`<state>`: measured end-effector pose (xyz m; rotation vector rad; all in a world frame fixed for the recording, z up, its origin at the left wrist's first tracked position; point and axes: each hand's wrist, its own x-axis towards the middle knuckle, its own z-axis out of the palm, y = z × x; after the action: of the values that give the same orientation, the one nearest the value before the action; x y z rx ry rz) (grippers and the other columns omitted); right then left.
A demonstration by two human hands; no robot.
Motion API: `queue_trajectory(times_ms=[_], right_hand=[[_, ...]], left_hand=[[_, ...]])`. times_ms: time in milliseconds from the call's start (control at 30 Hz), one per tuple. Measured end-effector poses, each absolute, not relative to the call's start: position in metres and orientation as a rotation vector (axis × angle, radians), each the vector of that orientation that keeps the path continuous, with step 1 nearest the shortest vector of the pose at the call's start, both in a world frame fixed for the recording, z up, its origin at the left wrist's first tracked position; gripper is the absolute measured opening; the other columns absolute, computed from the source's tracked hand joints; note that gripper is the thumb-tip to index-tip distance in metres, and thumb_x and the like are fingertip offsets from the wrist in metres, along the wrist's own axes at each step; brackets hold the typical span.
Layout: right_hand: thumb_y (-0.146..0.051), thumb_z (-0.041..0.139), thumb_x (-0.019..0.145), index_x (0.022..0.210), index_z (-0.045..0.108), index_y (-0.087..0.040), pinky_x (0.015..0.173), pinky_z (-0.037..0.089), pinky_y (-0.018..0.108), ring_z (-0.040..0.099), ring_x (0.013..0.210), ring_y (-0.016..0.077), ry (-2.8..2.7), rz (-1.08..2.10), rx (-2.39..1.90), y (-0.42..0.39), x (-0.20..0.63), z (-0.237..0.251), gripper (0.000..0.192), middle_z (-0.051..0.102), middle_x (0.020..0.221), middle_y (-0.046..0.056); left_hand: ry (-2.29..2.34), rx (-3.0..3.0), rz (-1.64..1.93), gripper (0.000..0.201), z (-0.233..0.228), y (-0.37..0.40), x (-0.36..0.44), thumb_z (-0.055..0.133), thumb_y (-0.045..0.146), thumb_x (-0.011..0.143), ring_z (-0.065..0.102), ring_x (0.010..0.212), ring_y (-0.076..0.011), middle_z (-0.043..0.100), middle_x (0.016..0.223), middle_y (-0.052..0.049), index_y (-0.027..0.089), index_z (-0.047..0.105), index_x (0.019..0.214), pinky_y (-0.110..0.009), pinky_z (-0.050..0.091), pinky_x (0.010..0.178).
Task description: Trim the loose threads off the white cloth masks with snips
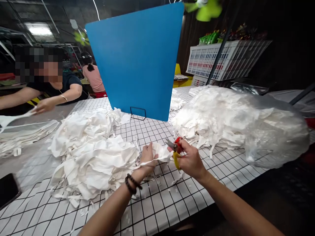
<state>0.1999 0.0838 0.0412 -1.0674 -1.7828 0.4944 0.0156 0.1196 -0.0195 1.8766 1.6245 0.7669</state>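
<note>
My right hand [193,160] is closed round small scissors [176,150] with red and yellow handles, the blades pointing left. My left hand [149,159], below a dark beaded bracelet, is closed on a white fabric piece [162,152]. A narrow strip of that fabric runs across the left wrist toward the scissors. Just left of my left hand lies a heap of white fabric pieces [98,164]. Small white scraps [177,178] are scattered on the grid-patterned tablecloth [187,203] beneath my hands.
A blue panel [137,62] stands upright across the table. At right, a clear plastic bag [275,131] bulges with white fabric. Across on the left, a person [71,88] handles white fabric. A dark phone-like object [8,190] lies at the left edge. White crates [221,60] stand behind.
</note>
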Motion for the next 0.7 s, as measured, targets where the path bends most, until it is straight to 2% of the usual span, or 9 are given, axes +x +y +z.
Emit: queue_trajectory(times_ms=[67, 100, 167, 267, 367, 467, 567, 633, 700], right_hand=[[-0.021, 0.064, 0.080, 0.087, 0.055, -0.021, 0.064, 0.053, 0.028, 0.060, 0.072, 0.0159, -1.647, 0.797, -0.973, 0.089, 0.194, 0.043, 0.012, 0.061, 0.080, 0.001], [-0.023, 0.066, 0.081, 0.087, 0.055, -0.021, 0.069, 0.054, 0.029, 0.062, 0.077, 0.0163, -1.589, 0.901, -0.916, 0.092, 0.190, 0.047, 0.013, 0.062, 0.083, 0.001], [-0.026, 0.070, 0.080, 0.084, 0.054, -0.021, 0.073, 0.055, 0.030, 0.062, 0.080, 0.0159, -1.519, 1.032, -0.807, 0.100, 0.181, 0.055, 0.017, 0.063, 0.085, 0.001], [-0.028, 0.073, 0.078, 0.084, 0.054, -0.021, 0.072, 0.055, 0.030, 0.061, 0.074, 0.0131, -1.533, 1.131, -0.679, 0.105, 0.168, 0.067, 0.021, 0.061, 0.081, -0.002], [-0.026, 0.075, 0.076, 0.083, 0.054, -0.020, 0.070, 0.056, 0.028, 0.057, 0.070, 0.0112, -1.659, 1.148, -0.619, 0.103, 0.159, 0.078, 0.023, 0.058, 0.080, -0.003], [-0.022, 0.075, 0.074, 0.082, 0.053, -0.021, 0.062, 0.052, 0.024, 0.052, 0.065, 0.0100, -1.861, 1.030, -0.631, 0.098, 0.159, 0.085, 0.023, 0.054, 0.076, -0.004], [-0.017, 0.071, 0.075, 0.081, 0.051, -0.021, 0.054, 0.046, 0.022, 0.047, 0.060, 0.0097, -2.057, 0.754, -0.658, 0.101, 0.167, 0.089, 0.022, 0.051, 0.071, -0.005], [-0.013, 0.063, 0.078, 0.081, 0.051, -0.020, 0.054, 0.044, 0.023, 0.047, 0.059, 0.0109, -2.122, 0.462, -0.685, 0.107, 0.176, 0.091, 0.015, 0.052, 0.070, -0.003], [-0.009, 0.056, 0.079, 0.083, 0.053, -0.020, 0.057, 0.045, 0.026, 0.050, 0.061, 0.0126, -2.110, 0.179, -0.727, 0.115, 0.187, 0.094, 0.012, 0.055, 0.070, -0.001]], left_hand=[[1.707, 1.882, 0.786, 0.054, -0.022, 0.087, 0.005, 0.064, 0.025, 0.075, 0.044, 0.120, -0.0373, 0.047, 0.126, -0.021, 0.012, 0.051, 0.126, -0.053, 0.034, 0.101], [1.716, 1.867, 0.819, 0.045, -0.020, 0.072, 0.002, 0.064, 0.029, 0.076, 0.046, 0.117, -0.0360, 0.050, 0.122, -0.019, 0.014, 0.056, 0.118, -0.052, 0.035, 0.099], [1.576, 1.729, 0.835, 0.030, -0.012, 0.047, 0.005, 0.060, 0.041, 0.082, 0.053, 0.098, -0.0288, 0.057, 0.101, -0.012, 0.016, 0.064, 0.098, -0.046, 0.043, 0.089], [1.071, 1.118, 0.824, 0.051, 0.002, 0.030, 0.024, 0.043, 0.061, 0.088, 0.051, 0.065, -0.0163, 0.056, 0.075, -0.005, 0.014, 0.065, 0.083, -0.030, 0.045, 0.061], [0.696, 0.499, 1.046, 0.051, 0.013, 0.035, 0.047, 0.047, 0.061, 0.088, 0.049, 0.055, -0.0113, 0.058, 0.073, -0.004, 0.012, 0.064, 0.087, -0.024, 0.041, 0.051], [0.585, 0.207, 1.177, 0.032, 0.019, 0.044, 0.057, 0.061, 0.045, 0.085, 0.052, 0.054, -0.0107, 0.057, 0.068, -0.001, 0.013, 0.062, 0.086, -0.023, 0.043, 0.050], [0.602, 0.124, 1.151, 0.014, 0.021, 0.046, 0.055, 0.062, 0.026, 0.085, 0.053, 0.052, -0.0097, 0.059, 0.066, -0.001, 0.013, 0.062, 0.081, -0.021, 0.043, 0.048], [0.627, 0.115, 1.124, 0.011, 0.020, 0.045, 0.052, 0.059, 0.020, 0.086, 0.054, 0.052, -0.0089, 0.063, 0.072, -0.003, 0.011, 0.064, 0.084, -0.020, 0.043, 0.047], [0.650, 0.117, 1.097, 0.016, 0.019, 0.044, 0.049, 0.056, 0.020, 0.089, 0.056, 0.054, -0.0086, 0.068, 0.081, -0.007, 0.008, 0.066, 0.093, -0.020, 0.046, 0.048]])
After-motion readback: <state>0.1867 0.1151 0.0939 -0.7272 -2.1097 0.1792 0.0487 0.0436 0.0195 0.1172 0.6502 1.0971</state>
